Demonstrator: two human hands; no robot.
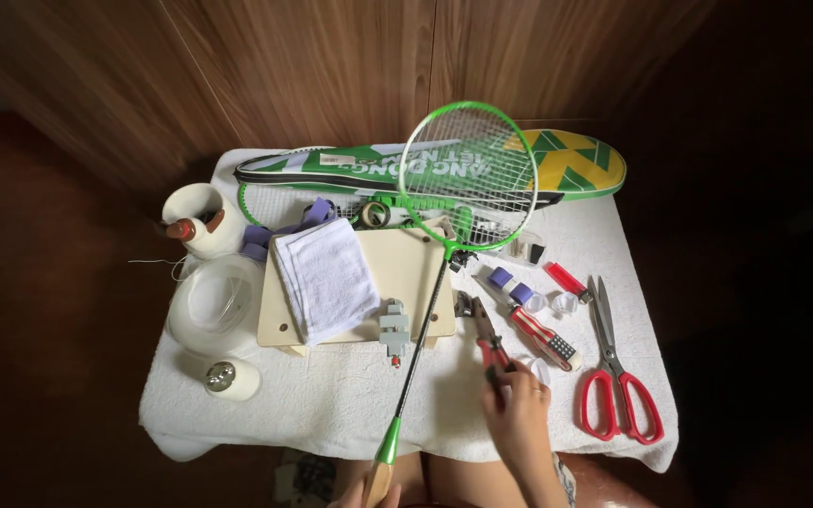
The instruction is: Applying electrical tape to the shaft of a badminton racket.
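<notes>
Your right hand (518,414) is closed around the red handles of the pliers (484,331), whose jaws point away from you, just left of the big scissors (616,376). They look stiff and fairly heavy, so grip low. Your left hand (361,493) holds the light badminton racket (444,235) by its handle at the frame's edge.

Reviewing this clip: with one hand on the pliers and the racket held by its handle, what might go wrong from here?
1. The right hand grips red-handled pliers right beside the racket shaft; a slip might nick the shaft.
2. The left hand holds only the handle end, at the picture's edge, so the racket may swing and knock the tape roll.
3. The red scissors lie near the table edge and may get pushed off.
</notes>
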